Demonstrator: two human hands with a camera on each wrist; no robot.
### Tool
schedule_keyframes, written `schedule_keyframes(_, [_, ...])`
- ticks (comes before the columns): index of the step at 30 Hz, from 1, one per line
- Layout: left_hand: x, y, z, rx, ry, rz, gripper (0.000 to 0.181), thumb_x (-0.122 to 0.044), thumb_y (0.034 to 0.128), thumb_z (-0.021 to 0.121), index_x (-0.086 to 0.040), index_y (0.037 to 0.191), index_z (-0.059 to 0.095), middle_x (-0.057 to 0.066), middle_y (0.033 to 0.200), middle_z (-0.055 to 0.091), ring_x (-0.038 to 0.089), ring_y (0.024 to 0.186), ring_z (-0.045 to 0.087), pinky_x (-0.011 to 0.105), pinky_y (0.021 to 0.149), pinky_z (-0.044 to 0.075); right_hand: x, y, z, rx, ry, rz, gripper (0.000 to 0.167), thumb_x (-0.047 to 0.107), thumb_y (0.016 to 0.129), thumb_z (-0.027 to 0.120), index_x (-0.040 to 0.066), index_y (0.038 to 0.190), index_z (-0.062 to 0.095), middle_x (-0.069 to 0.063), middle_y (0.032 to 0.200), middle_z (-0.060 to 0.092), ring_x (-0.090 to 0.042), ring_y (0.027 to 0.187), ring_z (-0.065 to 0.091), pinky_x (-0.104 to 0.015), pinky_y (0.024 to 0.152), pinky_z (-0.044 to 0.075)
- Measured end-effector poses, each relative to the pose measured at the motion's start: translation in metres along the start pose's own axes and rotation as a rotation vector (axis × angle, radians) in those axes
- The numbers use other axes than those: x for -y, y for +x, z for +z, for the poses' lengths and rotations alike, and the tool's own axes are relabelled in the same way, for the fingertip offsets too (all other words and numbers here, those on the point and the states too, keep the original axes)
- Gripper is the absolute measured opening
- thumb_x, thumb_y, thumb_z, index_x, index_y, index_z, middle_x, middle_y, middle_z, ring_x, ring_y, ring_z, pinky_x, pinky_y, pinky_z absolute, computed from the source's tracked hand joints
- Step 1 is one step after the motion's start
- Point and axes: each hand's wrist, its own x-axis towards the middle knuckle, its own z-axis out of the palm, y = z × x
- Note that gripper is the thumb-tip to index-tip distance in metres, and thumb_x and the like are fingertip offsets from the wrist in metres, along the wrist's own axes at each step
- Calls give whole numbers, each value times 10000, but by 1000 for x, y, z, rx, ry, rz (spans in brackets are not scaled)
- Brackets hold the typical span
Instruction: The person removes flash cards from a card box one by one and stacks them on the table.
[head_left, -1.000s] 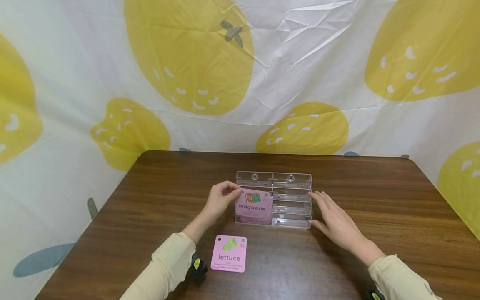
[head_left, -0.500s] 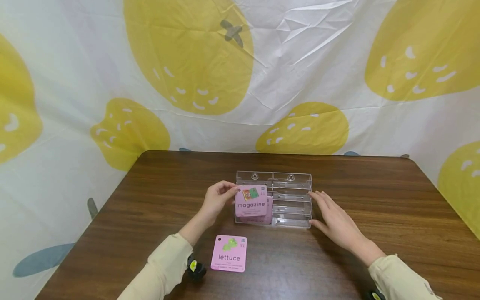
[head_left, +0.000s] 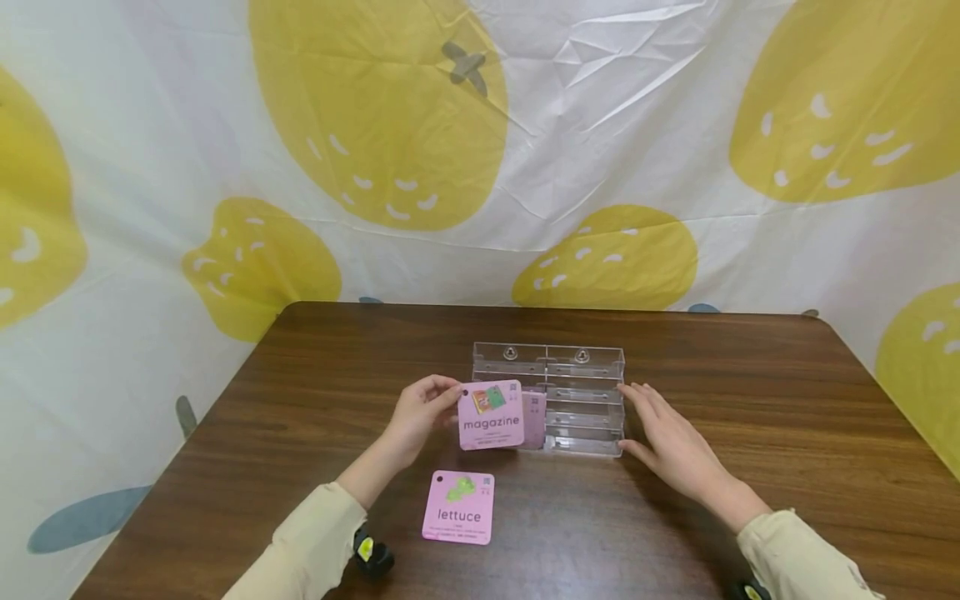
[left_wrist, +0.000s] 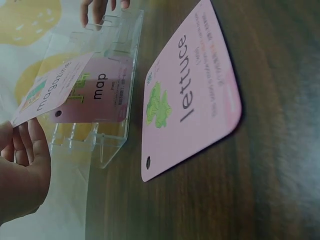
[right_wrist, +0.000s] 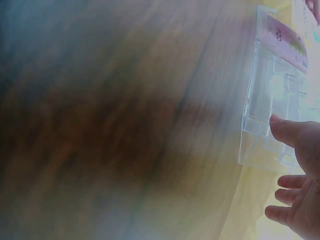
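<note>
Near the centre of the head view, the left hand point(head_left: 420, 415) pinches the pink "magazine" card point(head_left: 491, 417) between thumb and fingers at the card's upper left corner, by its punched hole; the card's printed face is turned toward the camera. Just behind it, partly covered, a pink "map" card point(head_left: 535, 421) stands in the left column of a clear plastic card rack point(head_left: 584, 396), its word legible in the left wrist view. The right hand point(head_left: 671, 437), right of centre, holds its fingers extended and thumb apart, the tips at the rack's right side. Below the rack, at lower centre, a pink "lettuce" card point(head_left: 458, 508) lies face up on the dark wood-grain table point(head_left: 720, 367), apart from both hands. Cream sleeves point(head_left: 318, 533) run down to the bottom edge, with a black wrist device point(head_left: 372, 557) under the left one. Across the upper frame hangs a white cloth point(head_left: 570, 158) printed with large yellow fruit and wrinkled at upper right of centre.
</note>
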Motion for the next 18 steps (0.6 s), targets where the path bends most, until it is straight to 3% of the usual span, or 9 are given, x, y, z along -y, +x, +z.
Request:
schedule_keyframes(12, [2, -22, -17, 35, -33, -96, 95, -68, 893, 540, -9, 968, 532, -1, 841, 613, 122, 764, 587, 227, 674, 497, 0, -1, 1, -5, 1, 0, 716, 119, 709, 762, -37, 1293, 377, -295, 1255, 429, -463, 1180, 384, -558, 924, 362])
schedule_keyframes(18, [4, -35, -23, 89, -55, -145, 79, -77, 906, 522, -22, 962, 528, 6, 862, 603, 121, 779, 583, 239, 695, 498, -1, 0, 3, -1, -1, 3, 719, 125, 709, 763, -33, 1294, 376, -294, 1257, 428, -459, 1182, 384, -555, 929, 360])
